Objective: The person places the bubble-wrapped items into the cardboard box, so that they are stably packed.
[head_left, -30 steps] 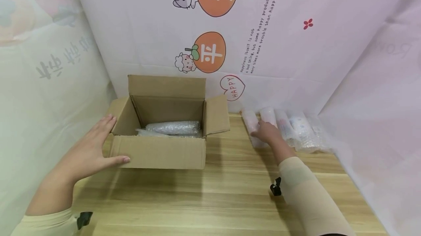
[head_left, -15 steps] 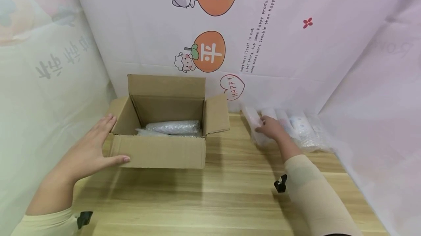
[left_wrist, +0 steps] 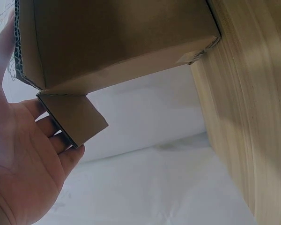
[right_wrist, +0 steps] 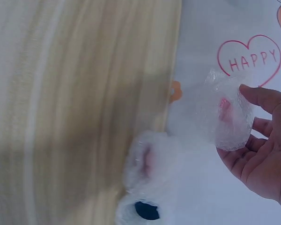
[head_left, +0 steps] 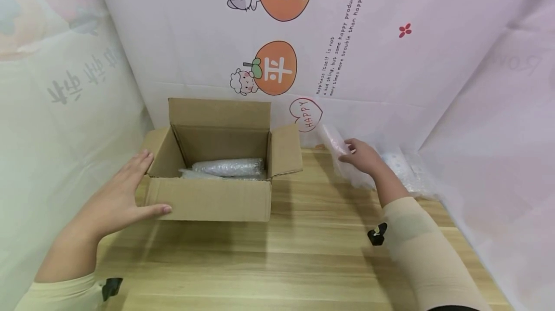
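Observation:
My left hand (head_left: 113, 200) rests spread at the left corner of an opened cardboard box (head_left: 210, 200). Its thumb lies on the front flap, and in the left wrist view its fingers support a side flap (left_wrist: 75, 117) from beneath. My right hand (head_left: 365, 158) holds a long bubble-wrapped item (head_left: 335, 143) between thumb and fingers, lifted off the table. Pink shows through that wrapping in the right wrist view, but what is inside cannot be made out. Inside the box lies a bubble-wrapped roll (head_left: 230, 167), with more wrap partly hidden by the front flap.
Other bubble-wrapped items (head_left: 401, 169) lie by the back wall, partly behind my right hand. One shows a dark round end (right_wrist: 147, 211) in the right wrist view. The wooden table (head_left: 243, 263) is bounded by printed white sheets (head_left: 368, 60) at the back and sides.
My right hand has taken hold of the leftmost wrapped item, raised it off the table and shifted slightly right with it. My left hand and the box stay in place.

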Demonstrator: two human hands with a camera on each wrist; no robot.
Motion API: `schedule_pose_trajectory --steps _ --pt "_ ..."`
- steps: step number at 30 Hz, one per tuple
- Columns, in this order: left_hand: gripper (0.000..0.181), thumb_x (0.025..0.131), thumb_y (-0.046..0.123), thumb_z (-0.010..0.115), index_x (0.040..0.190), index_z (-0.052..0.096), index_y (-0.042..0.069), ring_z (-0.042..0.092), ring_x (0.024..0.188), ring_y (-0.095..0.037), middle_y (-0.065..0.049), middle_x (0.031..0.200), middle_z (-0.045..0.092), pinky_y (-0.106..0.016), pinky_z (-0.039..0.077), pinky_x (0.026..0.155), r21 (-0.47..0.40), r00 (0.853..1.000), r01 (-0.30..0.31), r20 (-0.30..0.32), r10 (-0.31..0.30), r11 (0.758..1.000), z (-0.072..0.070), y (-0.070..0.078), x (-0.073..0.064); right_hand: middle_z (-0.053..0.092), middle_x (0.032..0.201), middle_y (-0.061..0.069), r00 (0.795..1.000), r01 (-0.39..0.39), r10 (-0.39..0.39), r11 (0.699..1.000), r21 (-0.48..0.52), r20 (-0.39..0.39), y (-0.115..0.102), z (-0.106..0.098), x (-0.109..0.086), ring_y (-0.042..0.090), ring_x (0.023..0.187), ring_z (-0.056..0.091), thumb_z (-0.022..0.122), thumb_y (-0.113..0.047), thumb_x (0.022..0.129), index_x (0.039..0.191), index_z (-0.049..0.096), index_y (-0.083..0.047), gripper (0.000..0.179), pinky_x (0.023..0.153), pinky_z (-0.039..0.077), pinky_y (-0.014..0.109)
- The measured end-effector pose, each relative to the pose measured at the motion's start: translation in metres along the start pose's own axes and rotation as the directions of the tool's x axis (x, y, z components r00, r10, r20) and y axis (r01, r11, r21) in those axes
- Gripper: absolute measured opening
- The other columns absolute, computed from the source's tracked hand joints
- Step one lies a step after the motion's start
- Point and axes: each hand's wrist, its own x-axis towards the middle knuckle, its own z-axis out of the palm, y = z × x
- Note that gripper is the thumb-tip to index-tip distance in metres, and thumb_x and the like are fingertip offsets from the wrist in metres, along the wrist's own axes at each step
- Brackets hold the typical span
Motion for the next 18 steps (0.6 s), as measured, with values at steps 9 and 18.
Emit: schedule_pose_trajectory --steps 9,18 --pt "0.119 0.075 0.062 0.075 0.16 0.003 0.02 0.007 0.152 -0.036 -0.006 0.166 0.003 -0.056 0.01 0.122 0.0 1.0 -0.005 -0.006 0.005 1.0 -0.001 0.0 0.0 0.047 0.141 0.023 0.997 0.073 -0.073 0.997 0.032 -0.017 -0.014 -0.022 0.004 0.039 0.124 0.05 0.065 -0.035 0.094 0.15 0.035 -0.003 0.071 0.095 0.049 0.054" --pt "0.119 0.075 0.062 0.075 0.16 0.003 0.02 0.007 0.152 -0.036 -0.006 0.166 0.002 -0.056 0.009 0.122 0.001 1.0 -0.003 0.002 0.003 1.0 -0.002 0.002 0.0 0.054 0.135 0.016 0.983 0.177 -0.174 0.983 0.04 -0.064 -0.042 -0.047 0.001 0.033 0.121 0.051 0.068 -0.032 0.092 0.148 0.041 -0.009 0.067 0.098 0.045 0.055"
